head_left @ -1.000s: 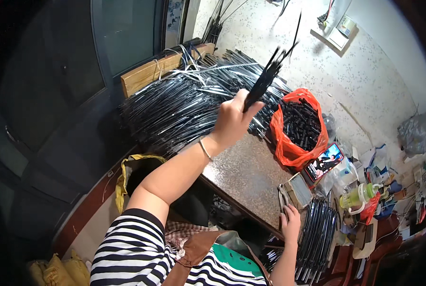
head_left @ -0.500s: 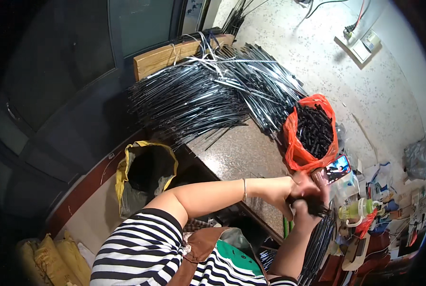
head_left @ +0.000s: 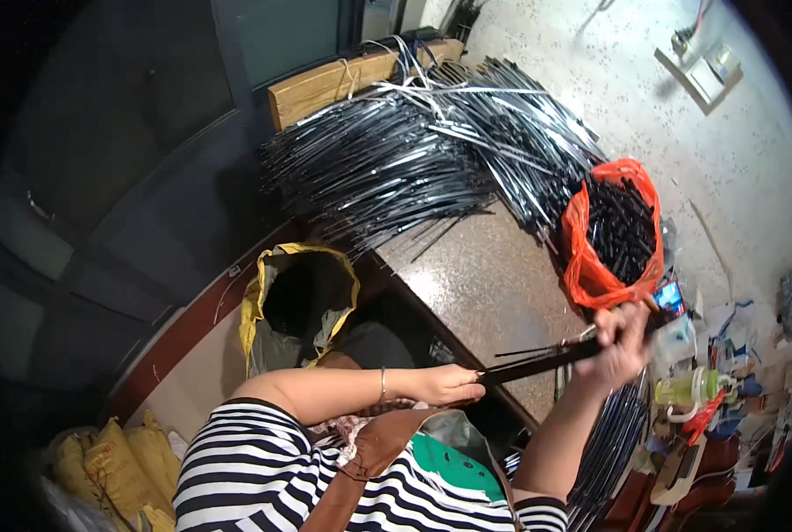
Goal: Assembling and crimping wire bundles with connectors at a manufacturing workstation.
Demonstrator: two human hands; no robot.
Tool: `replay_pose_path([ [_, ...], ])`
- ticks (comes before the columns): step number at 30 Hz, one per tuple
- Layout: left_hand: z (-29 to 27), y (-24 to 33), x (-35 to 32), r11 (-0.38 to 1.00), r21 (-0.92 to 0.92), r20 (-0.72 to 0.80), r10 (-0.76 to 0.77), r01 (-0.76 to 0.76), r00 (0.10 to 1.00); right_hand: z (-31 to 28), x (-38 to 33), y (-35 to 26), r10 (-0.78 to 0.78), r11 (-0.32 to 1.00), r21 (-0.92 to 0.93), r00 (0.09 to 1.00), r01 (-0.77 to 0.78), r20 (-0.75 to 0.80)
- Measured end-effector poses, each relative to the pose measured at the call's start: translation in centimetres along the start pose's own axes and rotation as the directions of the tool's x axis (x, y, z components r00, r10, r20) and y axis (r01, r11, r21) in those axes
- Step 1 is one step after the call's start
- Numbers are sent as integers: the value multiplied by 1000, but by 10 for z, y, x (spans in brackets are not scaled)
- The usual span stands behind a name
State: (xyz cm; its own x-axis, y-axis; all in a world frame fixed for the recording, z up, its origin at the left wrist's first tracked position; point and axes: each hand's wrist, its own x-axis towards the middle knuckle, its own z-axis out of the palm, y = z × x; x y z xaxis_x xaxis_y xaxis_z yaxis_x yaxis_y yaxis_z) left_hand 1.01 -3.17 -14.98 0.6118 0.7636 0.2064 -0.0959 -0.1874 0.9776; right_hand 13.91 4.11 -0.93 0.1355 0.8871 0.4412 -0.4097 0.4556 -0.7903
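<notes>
A bundle of thin black rods (head_left: 538, 362) lies level across my front, held at both ends. My left hand (head_left: 449, 386) is closed on its near end, close to my chest. My right hand (head_left: 622, 341) grips the far end, just below an orange plastic bag (head_left: 591, 266) filled with short black pieces. A big heap of long black and silver rods (head_left: 414, 160) covers the back of the speckled brown table (head_left: 494, 284).
A yellow-rimmed sack (head_left: 276, 306) stands open on the floor, left of the table. A wooden plank (head_left: 325, 84) lies behind the heap. Small bottles, packets and tools (head_left: 724, 390) crowd the right side. More dark rods (head_left: 613, 452) hang by my right elbow.
My left arm came down from a raised reach over the heap with a handful of black rods. Both hands now hold that bundle level in front of me.
</notes>
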Motion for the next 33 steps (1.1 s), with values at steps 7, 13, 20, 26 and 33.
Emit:
replay_pose_path([
  [7,19,-45,-28,860,-120,47,-495,497,868,-52,-46,69,180,636,-767,948,90,261],
  [13,7,12,-9,952,-73,367,-251,297,896,-60,-122,19,917,278,-579,391,-767,-78],
  [20,-12,64,13,975,218,665,-112,-49,739,-57,-125,-5,828,561,-72,558,-824,58],
  [26,-46,78,10,953,293,406,-191,71,893,-88,-144,12,863,441,-433,503,-786,-34],
  [33,-67,82,7,992,81,155,-112,100,982,-76,-153,-2,836,475,-392,543,-788,-77],
])
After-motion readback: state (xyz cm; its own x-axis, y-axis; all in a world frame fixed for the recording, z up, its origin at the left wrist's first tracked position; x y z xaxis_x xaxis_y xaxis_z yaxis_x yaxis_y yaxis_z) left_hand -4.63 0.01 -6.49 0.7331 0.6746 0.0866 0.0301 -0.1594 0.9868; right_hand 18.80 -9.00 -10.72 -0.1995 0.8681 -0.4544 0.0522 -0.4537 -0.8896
